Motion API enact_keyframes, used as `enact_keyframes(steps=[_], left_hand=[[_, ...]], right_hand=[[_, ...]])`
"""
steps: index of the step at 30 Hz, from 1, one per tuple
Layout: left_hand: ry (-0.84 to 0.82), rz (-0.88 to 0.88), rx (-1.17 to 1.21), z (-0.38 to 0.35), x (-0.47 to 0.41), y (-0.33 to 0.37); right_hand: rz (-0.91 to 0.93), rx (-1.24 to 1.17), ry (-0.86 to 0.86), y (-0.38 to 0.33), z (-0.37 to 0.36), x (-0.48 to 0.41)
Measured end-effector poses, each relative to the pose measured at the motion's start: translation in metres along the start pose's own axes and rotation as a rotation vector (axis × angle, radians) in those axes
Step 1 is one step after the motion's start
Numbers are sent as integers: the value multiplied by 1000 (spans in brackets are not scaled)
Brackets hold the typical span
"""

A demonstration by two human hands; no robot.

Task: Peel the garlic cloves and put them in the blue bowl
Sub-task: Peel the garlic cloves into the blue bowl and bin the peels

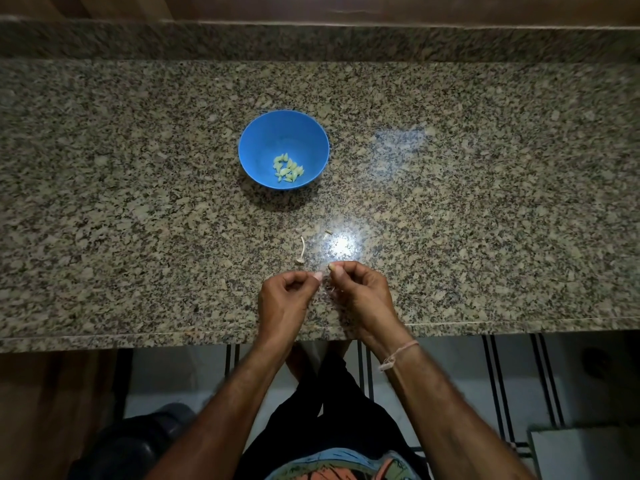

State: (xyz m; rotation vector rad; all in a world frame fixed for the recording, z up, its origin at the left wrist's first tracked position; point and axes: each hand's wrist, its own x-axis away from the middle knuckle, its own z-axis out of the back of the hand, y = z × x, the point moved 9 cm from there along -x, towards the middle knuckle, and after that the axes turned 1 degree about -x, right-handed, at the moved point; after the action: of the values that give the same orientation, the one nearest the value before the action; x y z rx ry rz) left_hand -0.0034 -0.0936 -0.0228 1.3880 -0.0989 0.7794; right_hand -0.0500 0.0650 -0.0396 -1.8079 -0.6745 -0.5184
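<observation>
Both forearms reach over the near edge of the granite counter (138,220). The left hand (284,296) and right hand (360,289) sit side by side, fingers curled and tips nearly meeting. Whether they pinch anything cannot be told. Farther back, the blue bowl (263,143) holds peeled garlic cloves (287,168). A dry stem (302,249) lies between the bowl and the hands.

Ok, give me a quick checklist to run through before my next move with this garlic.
1. Blue bowl upright on the counter: ok.
2. Peeled cloves inside the bowl, none spilled beside it: ok.
3. Left hand and right hand over the counter, fingers curled, tips nearly meeting: ok.
4. Clove held and fully peeled: cannot tell, too small.
5. Way to the bowl: only a garlic stem and a small scrap lie there: ok.
</observation>
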Motion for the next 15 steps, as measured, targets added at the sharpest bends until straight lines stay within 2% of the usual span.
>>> enact_keyframes(steps=[6, 11, 15], left_hand=[[-52, -95, 0, -7, 0, 21], [-43, -93, -34, -7, -1, 21], [-67, -62, 29, -9, -3, 22]], right_hand=[[166, 179, -20, -15, 1, 5], [272, 321, -17, -25, 2, 8], [339, 397, 8, -29, 0, 8]])
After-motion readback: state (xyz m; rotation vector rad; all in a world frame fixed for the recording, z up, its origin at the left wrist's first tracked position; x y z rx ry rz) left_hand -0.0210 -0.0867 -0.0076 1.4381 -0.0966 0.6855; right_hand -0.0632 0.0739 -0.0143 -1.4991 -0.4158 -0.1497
